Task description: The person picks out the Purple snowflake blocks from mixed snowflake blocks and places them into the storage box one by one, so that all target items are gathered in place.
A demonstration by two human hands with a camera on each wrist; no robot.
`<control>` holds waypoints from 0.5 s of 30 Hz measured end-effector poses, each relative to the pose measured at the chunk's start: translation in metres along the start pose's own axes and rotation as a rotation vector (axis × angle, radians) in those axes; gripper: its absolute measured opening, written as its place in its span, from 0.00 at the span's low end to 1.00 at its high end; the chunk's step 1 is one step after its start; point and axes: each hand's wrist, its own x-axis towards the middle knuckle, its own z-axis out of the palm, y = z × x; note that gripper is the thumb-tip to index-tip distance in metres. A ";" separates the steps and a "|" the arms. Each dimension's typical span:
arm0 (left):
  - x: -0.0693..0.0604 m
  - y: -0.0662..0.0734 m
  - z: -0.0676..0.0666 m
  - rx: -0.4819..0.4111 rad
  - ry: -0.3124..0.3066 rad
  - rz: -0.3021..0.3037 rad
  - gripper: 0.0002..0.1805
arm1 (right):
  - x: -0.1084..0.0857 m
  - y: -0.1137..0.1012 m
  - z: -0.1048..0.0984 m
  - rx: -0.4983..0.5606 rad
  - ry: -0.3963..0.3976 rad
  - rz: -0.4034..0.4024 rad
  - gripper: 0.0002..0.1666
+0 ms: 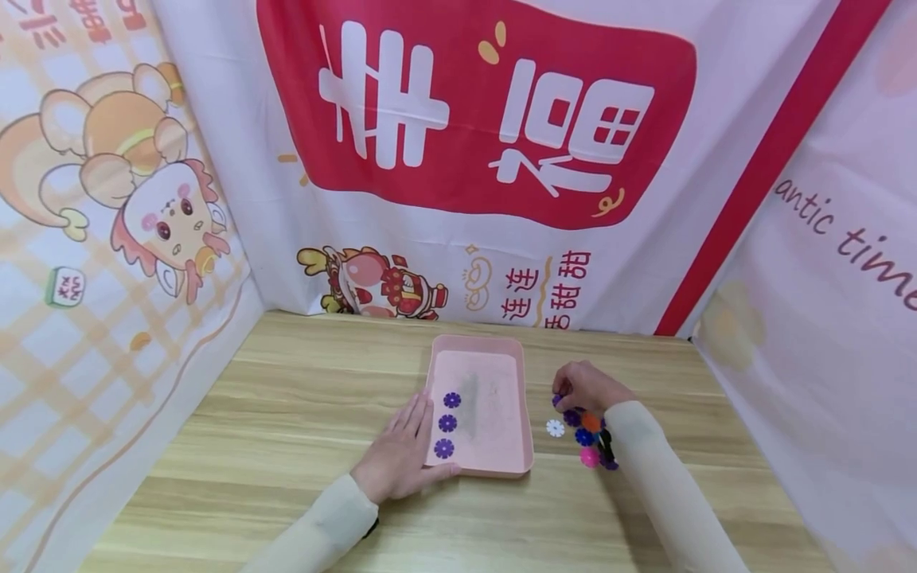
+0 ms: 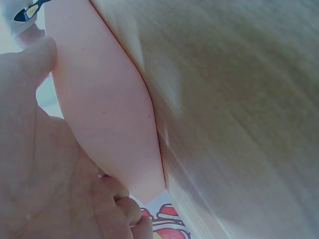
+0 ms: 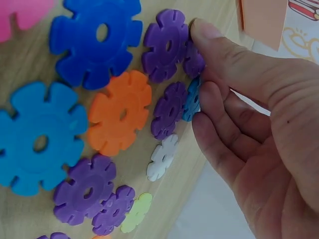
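Three purple notched discs (image 1: 447,423) lie in a column along the left side of the pink tray (image 1: 501,430). My left hand (image 1: 401,458) rests at the tray's left edge and near corner, fingers extended; in the left wrist view this hand (image 2: 55,164) lies against the pink tray wall (image 2: 104,99). To the right of the tray, my right hand (image 1: 591,386) pinches a purple disc (image 1: 557,400) over a loose group of discs. The right wrist view shows the purple disc (image 3: 193,60) between thumb and fingers of the right hand (image 3: 264,119), partly hidden.
Below and beside the right hand lie several discs: white (image 1: 555,428), orange (image 1: 591,421), blue (image 1: 584,436) and pink (image 1: 590,456), with others partly under the sleeve. Printed cloth (image 1: 473,111) hangs behind the wooden table (image 1: 286,414) and on both sides.
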 end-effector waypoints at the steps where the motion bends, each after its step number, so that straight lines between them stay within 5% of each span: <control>1: 0.000 0.000 0.000 -0.002 0.001 0.000 0.64 | 0.001 0.000 0.000 0.003 -0.008 0.008 0.10; 15: -0.002 0.001 0.001 0.003 0.013 0.000 0.65 | -0.001 -0.008 -0.018 -0.047 -0.015 0.033 0.07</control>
